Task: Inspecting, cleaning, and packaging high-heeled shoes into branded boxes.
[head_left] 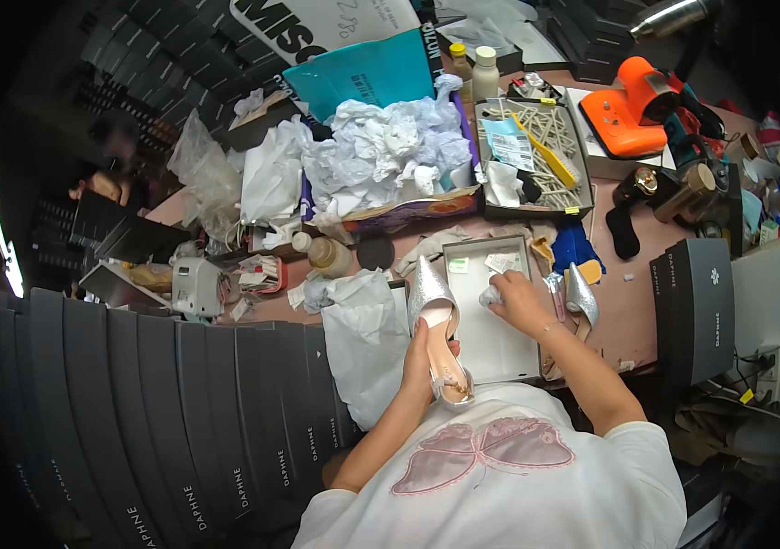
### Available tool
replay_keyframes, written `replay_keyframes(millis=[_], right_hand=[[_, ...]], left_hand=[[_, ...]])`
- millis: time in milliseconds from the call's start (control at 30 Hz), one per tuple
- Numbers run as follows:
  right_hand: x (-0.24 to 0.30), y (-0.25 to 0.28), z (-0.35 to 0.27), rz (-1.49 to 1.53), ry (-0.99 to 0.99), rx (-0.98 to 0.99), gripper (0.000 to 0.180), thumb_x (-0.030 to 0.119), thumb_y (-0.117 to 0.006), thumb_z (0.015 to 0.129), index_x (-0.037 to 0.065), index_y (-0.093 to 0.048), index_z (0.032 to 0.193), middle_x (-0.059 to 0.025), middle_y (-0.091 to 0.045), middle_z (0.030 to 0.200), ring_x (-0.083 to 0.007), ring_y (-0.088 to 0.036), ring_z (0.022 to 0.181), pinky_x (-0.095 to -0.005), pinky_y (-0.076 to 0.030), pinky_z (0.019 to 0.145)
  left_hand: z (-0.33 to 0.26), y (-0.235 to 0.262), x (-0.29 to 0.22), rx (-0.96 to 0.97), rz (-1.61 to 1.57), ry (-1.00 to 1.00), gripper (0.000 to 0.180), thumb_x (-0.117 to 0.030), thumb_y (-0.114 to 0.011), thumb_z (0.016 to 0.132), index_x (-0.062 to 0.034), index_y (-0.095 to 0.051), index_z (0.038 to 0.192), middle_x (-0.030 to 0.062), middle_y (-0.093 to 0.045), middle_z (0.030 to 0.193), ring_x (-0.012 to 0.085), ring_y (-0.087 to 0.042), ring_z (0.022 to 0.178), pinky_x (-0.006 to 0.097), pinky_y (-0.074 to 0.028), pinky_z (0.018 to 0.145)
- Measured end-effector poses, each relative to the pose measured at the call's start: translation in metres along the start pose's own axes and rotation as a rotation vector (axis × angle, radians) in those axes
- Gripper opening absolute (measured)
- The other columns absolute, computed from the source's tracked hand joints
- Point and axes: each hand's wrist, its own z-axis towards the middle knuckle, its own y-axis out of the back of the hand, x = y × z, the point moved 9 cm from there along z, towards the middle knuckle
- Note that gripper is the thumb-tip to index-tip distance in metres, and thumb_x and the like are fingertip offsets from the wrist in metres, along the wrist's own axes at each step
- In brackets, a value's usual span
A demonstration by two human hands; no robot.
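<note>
My left hand (421, 359) is closed around the side of a silver glitter slingback shoe (429, 295), its pointed toe aimed away from me and its pale insole facing up. My right hand (520, 304) reaches over an open white-lined shoebox (491, 358), fingers pinched on a small wad of white paper (491, 296). Small white labels or slips (502, 263) show at the box's far end. To the right of the box rests a second silver shoe (581, 297), partly hidden by my right forearm. A sheet of white tissue paper (363, 339) drapes left of my left hand.
Stacked dark shoeboxes (212, 393) line the left, with more boxes (694, 306) at the right. Further back stand a bin of crumpled paper (390, 151), a tray of sticks with a yellow brush (550, 163), an orange device (626, 114) and bottles (485, 73). Another person is at far left.
</note>
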Motion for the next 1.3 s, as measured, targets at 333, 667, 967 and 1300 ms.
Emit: replay_keyframes(millis=[333,667,967,1300], right_hand=[[0.111,0.030,-0.032,0.361,0.363,-0.109,0.036,0.018,-0.071,0.073,0.012,-0.061,0.107,-0.0062,-0.053,0.097,-0.0250,-0.052,0.093,-0.0360,-0.045,0.074],[0.075,0.034,-0.053,0.258,0.122,-0.349,0.050,0.021,-0.073,0.071,0.010,-0.053,0.115,-0.0179,-0.040,0.133,-0.0333,-0.041,0.123,-0.0445,-0.035,0.099],[-0.044,0.079,-0.123,0.255,-0.221,-0.292,0.092,0.031,-0.075,0.076,-0.001,-0.022,0.143,-0.0252,-0.034,0.140,-0.0350,-0.044,0.123,-0.0395,-0.035,0.104],[-0.212,0.061,-0.246,1.019,-0.924,-0.656,0.062,0.022,-0.057,0.092,-0.002,-0.029,0.141,-0.0108,-0.061,0.104,-0.0157,-0.060,0.092,-0.0274,-0.049,0.078]], left_hand=[[-0.011,-0.042,0.000,0.195,-0.240,0.033,0.061,-0.057,-0.037,0.094,-0.0028,-0.050,0.119,0.0119,-0.060,0.103,0.0203,-0.061,0.087,0.033,-0.052,0.076],[-0.033,-0.047,0.052,0.389,0.030,0.045,0.051,-0.054,-0.033,0.097,-0.0077,-0.051,0.106,0.0060,-0.055,0.087,0.0155,-0.060,0.064,0.027,-0.052,0.053],[0.046,-0.047,0.077,0.360,0.111,0.310,0.048,-0.043,-0.050,0.095,-0.0049,-0.048,0.124,0.0128,-0.058,0.109,0.0217,-0.060,0.089,0.037,-0.053,0.080],[0.083,-0.039,0.053,0.052,1.058,-0.456,0.084,-0.011,-0.068,0.082,0.0030,-0.012,0.144,0.0248,-0.035,0.138,0.0301,-0.045,0.121,0.036,-0.042,0.097]])
